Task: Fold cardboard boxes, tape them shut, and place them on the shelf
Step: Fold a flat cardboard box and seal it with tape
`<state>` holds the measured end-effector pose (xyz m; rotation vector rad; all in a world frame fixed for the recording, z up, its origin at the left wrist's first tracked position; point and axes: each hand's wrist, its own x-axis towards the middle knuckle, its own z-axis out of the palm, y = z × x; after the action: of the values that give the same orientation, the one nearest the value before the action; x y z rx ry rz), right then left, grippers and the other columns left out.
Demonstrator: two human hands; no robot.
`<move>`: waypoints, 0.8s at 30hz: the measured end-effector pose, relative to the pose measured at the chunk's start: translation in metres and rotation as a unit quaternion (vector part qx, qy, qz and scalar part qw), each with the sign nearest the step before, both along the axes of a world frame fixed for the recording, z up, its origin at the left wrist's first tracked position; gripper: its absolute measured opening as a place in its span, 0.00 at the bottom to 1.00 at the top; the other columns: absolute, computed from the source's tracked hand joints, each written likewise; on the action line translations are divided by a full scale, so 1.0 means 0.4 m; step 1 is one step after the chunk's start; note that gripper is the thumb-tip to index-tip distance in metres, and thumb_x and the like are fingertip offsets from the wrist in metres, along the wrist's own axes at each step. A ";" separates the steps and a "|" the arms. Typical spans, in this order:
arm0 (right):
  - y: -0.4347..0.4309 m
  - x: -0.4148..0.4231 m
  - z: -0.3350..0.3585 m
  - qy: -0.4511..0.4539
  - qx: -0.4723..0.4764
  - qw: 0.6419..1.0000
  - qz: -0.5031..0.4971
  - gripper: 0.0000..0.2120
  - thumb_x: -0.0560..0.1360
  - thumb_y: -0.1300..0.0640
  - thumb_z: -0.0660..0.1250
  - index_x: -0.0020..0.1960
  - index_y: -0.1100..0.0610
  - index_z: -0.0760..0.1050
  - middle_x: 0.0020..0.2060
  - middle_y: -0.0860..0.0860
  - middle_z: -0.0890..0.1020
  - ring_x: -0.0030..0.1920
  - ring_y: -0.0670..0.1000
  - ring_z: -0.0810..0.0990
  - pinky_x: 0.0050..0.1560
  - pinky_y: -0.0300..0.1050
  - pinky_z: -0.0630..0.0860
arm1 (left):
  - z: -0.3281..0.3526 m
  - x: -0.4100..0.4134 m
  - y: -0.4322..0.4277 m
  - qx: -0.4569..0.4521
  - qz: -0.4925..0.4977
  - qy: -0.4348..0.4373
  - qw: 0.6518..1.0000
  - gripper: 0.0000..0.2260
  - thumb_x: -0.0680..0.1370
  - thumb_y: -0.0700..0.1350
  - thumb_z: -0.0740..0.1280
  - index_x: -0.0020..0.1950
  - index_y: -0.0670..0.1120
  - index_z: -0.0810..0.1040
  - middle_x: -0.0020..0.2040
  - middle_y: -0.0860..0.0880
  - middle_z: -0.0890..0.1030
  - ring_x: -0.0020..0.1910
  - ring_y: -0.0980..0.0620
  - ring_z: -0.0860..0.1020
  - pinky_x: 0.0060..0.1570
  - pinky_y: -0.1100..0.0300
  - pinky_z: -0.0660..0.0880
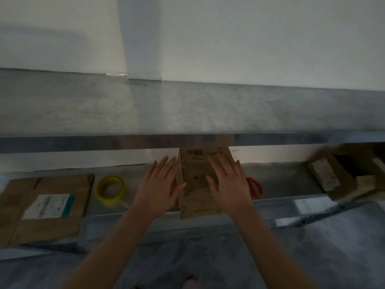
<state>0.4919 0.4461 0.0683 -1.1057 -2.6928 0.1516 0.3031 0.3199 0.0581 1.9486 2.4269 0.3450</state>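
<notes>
Nothing can be read — the print on the box (198,190) under the fingers (220,166) is blurry, and so is the white label (44,207) to their left.

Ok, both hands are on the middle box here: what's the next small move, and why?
Probably the left hand reaches for the yellow tape roll beside it while the right hand presses the box top flat. Both hands lie open on the box, and no tape strip shows on it, though the frame is blurred.
</notes>
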 end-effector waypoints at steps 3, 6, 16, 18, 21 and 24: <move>0.097 0.050 -0.014 -0.032 -0.037 0.999 0.008 0.32 0.78 0.38 0.42 0.77 0.50 0.60 0.77 0.53 0.62 0.78 0.56 0.54 0.78 0.57 0.51 | -0.008 0.055 0.048 -0.008 0.045 -0.018 0.999 0.35 0.77 0.66 0.36 0.79 0.48 0.52 0.78 0.49 0.55 0.78 0.50 0.50 0.75 0.53 0.42; 0.150 0.073 -0.040 -0.018 -0.114 0.993 -0.011 0.28 0.81 0.38 0.48 0.78 0.48 0.57 0.78 0.51 0.60 0.78 0.54 0.54 0.78 0.55 0.54 | -0.026 0.093 0.073 -0.015 0.101 -0.042 0.994 0.37 0.76 0.66 0.35 0.79 0.48 0.52 0.78 0.49 0.55 0.78 0.50 0.50 0.75 0.54 0.42; 0.137 0.083 -0.101 0.176 -0.385 0.906 -0.035 0.26 0.72 0.25 0.50 0.68 0.19 0.45 0.77 0.43 0.60 0.76 0.50 0.61 0.74 0.58 0.63 | -0.071 0.169 0.094 0.100 0.191 -0.554 0.804 0.30 0.81 0.54 0.56 0.78 0.59 0.43 0.77 0.54 0.56 0.72 0.55 0.63 0.70 0.58 0.65; 0.142 0.087 -0.083 0.211 -0.428 0.878 -0.034 0.31 0.69 0.23 0.56 0.69 0.20 0.48 0.77 0.44 0.62 0.74 0.49 0.64 0.73 0.56 0.66 | -0.060 0.173 0.101 0.140 0.216 -0.655 0.711 0.29 0.82 0.48 0.59 0.78 0.59 0.48 0.74 0.54 0.63 0.64 0.59 0.71 0.58 0.68 0.73; 0.155 0.108 -0.072 0.232 -0.498 0.835 -0.023 0.41 0.70 0.36 0.70 0.77 0.35 0.54 0.72 0.45 0.66 0.69 0.47 0.70 0.68 0.47 0.72 | -0.053 0.167 0.095 0.145 0.206 -0.686 0.683 0.28 0.81 0.44 0.62 0.77 0.55 0.55 0.68 0.56 0.69 0.57 0.65 0.73 0.50 0.72 0.75; 0.175 0.131 -0.072 0.206 -0.511 0.834 0.011 0.39 0.72 0.46 0.72 0.77 0.37 0.55 0.70 0.45 0.68 0.67 0.45 0.71 0.64 0.41 0.74 | -0.044 0.147 0.061 0.111 0.196 -0.618 0.753 0.24 0.79 0.50 0.65 0.74 0.54 0.63 0.66 0.55 0.71 0.58 0.66 0.74 0.54 0.68 0.75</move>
<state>0.5442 0.5159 0.0397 -1.0449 -2.1410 1.7575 0.3617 0.3444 0.0406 0.6320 1.7525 1.4079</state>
